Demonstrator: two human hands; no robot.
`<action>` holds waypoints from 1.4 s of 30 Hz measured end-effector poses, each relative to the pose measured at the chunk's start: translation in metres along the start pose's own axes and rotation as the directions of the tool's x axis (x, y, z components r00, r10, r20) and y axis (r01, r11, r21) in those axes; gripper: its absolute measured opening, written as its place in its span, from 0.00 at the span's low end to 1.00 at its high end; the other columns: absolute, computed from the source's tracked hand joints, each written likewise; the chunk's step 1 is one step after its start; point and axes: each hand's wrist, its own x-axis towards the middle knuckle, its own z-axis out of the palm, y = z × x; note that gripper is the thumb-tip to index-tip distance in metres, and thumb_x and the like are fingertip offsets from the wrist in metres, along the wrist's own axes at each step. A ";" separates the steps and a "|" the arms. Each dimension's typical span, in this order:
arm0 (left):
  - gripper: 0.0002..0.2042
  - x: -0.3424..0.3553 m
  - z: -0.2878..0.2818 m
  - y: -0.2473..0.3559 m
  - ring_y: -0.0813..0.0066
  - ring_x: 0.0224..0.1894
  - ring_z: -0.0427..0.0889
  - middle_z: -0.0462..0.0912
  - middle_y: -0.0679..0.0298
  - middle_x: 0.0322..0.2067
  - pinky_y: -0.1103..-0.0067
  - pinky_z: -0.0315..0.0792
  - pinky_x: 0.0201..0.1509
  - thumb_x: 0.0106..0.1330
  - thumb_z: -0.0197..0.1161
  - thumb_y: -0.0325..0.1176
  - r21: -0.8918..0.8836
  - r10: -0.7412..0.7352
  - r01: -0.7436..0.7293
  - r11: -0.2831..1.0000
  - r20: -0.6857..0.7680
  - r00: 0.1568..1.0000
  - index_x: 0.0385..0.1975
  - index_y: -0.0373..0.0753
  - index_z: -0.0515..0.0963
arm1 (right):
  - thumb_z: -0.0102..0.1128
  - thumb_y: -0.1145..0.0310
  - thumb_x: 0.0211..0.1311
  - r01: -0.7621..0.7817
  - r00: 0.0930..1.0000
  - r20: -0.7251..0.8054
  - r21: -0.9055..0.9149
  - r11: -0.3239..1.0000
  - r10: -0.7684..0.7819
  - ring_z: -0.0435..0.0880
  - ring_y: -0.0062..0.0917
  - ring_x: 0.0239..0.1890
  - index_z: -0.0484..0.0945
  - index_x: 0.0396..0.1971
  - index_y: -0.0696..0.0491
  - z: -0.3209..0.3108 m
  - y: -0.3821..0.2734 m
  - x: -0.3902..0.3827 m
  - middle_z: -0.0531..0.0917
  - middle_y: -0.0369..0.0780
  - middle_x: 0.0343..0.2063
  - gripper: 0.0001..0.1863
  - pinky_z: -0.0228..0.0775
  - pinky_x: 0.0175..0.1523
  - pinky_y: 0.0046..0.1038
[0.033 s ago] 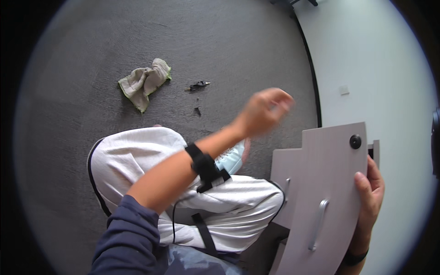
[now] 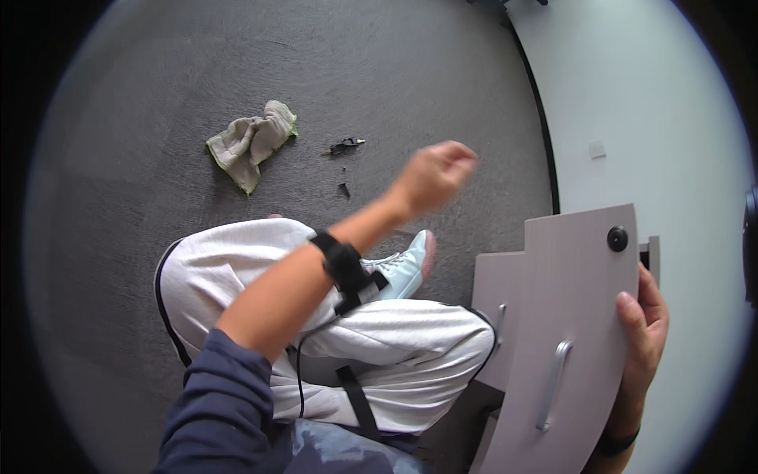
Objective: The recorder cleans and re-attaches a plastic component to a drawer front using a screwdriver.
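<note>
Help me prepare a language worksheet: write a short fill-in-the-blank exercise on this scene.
1. The only hand touching the panel is the ____ one.
2. The round fitting on the panel is coloured ____.
3. The cloth lies on the ____.

Missing words: right; black; floor.

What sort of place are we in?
Probably an office or similar indoor room, judging by the grey, carpet-like floor, the white wall and the pale drawer front with its metal handle and round black fitting.
</note>
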 end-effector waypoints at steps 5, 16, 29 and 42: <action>0.12 -0.020 -0.141 -0.122 0.54 0.48 0.81 0.83 0.52 0.43 0.64 0.74 0.52 0.60 0.55 0.33 0.711 -0.547 0.593 0.379 -0.345 0.763 0.41 0.40 0.81 | 0.60 0.63 0.55 0.041 0.998 -0.052 -0.134 0.990 -0.048 0.80 0.26 0.44 0.71 0.55 0.67 0.001 0.006 0.000 0.81 0.45 0.42 0.30 0.69 0.53 0.26; 0.10 -0.049 -0.011 -0.197 0.52 0.42 0.81 0.82 0.51 0.34 0.64 0.75 0.45 0.52 0.69 0.34 0.836 -0.329 -0.114 0.537 0.332 0.884 0.29 0.35 0.78 | 0.56 0.68 0.58 -0.018 1.000 -0.026 -0.095 0.995 0.016 0.80 0.26 0.44 0.70 0.56 0.67 0.003 -0.003 -0.002 0.81 0.45 0.42 0.28 0.68 0.54 0.25; 0.07 -0.048 -0.043 -0.196 0.49 0.36 0.83 0.84 0.48 0.32 0.63 0.78 0.42 0.54 0.59 0.29 0.889 -0.487 -0.141 0.436 0.365 0.793 0.26 0.36 0.83 | 0.60 0.71 0.59 0.137 0.988 0.073 -0.006 0.991 -0.136 0.80 0.17 0.36 0.74 0.53 0.63 -0.009 0.009 0.006 0.82 0.39 0.37 0.22 0.73 0.43 0.21; 0.02 0.059 -0.001 0.203 0.76 0.34 0.82 0.83 0.59 0.32 0.81 0.76 0.38 0.65 0.63 0.23 0.044 0.354 -0.356 0.933 0.052 0.934 0.32 0.35 0.76 | 0.54 0.59 0.69 -0.014 0.972 0.225 0.336 0.942 -0.066 0.78 0.16 0.28 0.78 0.48 0.64 -0.030 0.026 0.021 0.82 0.38 0.27 0.22 0.72 0.35 0.19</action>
